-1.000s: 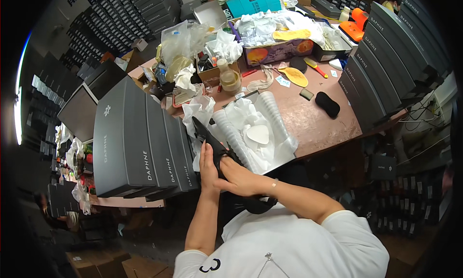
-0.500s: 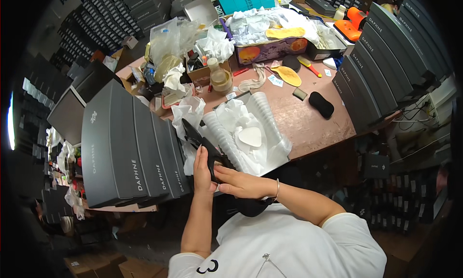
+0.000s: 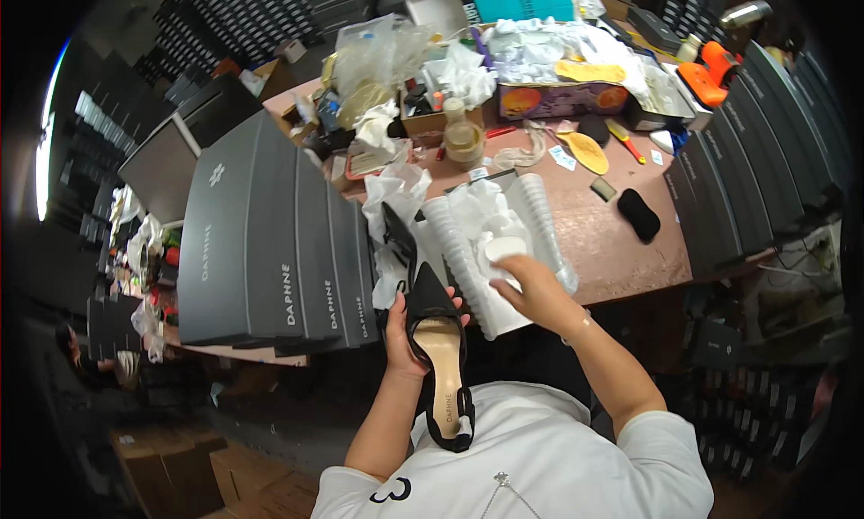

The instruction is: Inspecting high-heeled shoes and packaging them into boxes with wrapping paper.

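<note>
A black pointed slingback shoe [image 3: 440, 343] lies in my left hand [image 3: 398, 339], its beige insole facing up and its toe pointing away from me. The fingers curl round its front part. My right hand [image 3: 545, 296] is over the open shoebox [image 3: 500, 324], thumb and forefinger apart beside a white oval pad [image 3: 505, 248]. Crumpled white tissue [image 3: 481, 207] fills the middle of the box, between two ribbed translucent rolls [image 3: 454, 262]. Left of the box, a second black shoe [image 3: 399, 234] rests against more white tissue.
Dark grey shoeboxes [image 3: 238, 240] stand stacked on the left, with another stack [image 3: 733, 186] on the right. Behind the box are a plastic bottle [image 3: 463, 141], a yellow insole [image 3: 587, 153] and a yellow-and-red brush [image 3: 627, 143]. A black pad [image 3: 638, 215] lies to the right.
My right hand has left the shoe and moved right, over the box. The shoe in my left hand now shows its insole. The whole view has shifted.
</note>
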The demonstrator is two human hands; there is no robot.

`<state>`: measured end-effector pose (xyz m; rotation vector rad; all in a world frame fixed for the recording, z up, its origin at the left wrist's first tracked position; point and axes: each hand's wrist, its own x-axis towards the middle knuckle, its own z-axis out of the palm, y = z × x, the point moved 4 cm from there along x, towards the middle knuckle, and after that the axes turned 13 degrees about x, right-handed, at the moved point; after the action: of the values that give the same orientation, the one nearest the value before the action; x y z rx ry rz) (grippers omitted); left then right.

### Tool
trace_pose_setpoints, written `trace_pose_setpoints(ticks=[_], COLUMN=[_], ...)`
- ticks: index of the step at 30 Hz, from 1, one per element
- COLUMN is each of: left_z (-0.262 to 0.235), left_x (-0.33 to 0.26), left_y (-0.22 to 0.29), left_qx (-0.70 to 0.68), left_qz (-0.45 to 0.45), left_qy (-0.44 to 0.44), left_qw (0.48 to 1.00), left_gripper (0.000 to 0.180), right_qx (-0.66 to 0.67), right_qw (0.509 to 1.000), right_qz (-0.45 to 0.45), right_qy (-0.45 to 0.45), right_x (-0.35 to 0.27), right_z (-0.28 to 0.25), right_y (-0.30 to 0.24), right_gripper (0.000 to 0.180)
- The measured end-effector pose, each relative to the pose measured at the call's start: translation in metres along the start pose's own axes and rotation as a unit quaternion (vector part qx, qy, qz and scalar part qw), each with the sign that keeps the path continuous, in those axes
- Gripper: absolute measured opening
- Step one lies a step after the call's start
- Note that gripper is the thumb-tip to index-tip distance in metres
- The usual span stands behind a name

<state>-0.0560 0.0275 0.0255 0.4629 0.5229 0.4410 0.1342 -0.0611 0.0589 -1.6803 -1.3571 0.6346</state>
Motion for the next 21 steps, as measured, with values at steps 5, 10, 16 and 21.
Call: trace_pose_setpoints(ticks=[5, 10, 16, 21], left_z=[-0.003, -0.018, 0.011, 0.003], left_x=[-0.01, -0.009, -0.001, -0.006], left_y=[-0.007, -0.007, -0.019, -0.029], left_qx=[0.046, 0.092, 0.021, 0.111], left_qz=[-0.034, -0.001, -0.084, 0.01], left_qy=[0.07, 0.162, 0.149, 0.101], left_qw=[0.996, 0.982, 0.985, 0.989], left_gripper=[0.072, 0.06, 0.06, 0.06], right_qx=[0.109, -0.012, -0.145, -0.002], right_qw=[0.977, 0.985, 0.966, 0.993], right_qz=[-0.103, -0.101, -0.079, -0.074], right_qy=[-0.151, -0.139, -0.201, -0.095], right_x=[-0.047, -0.02, -0.018, -0.032], right_z=[0.053, 0.072, 0.092, 0.096], right_y=[-0.079, -0.084, -0.061, -0.056], right_gripper=[0.056, 0.066, 0.057, 0.054])
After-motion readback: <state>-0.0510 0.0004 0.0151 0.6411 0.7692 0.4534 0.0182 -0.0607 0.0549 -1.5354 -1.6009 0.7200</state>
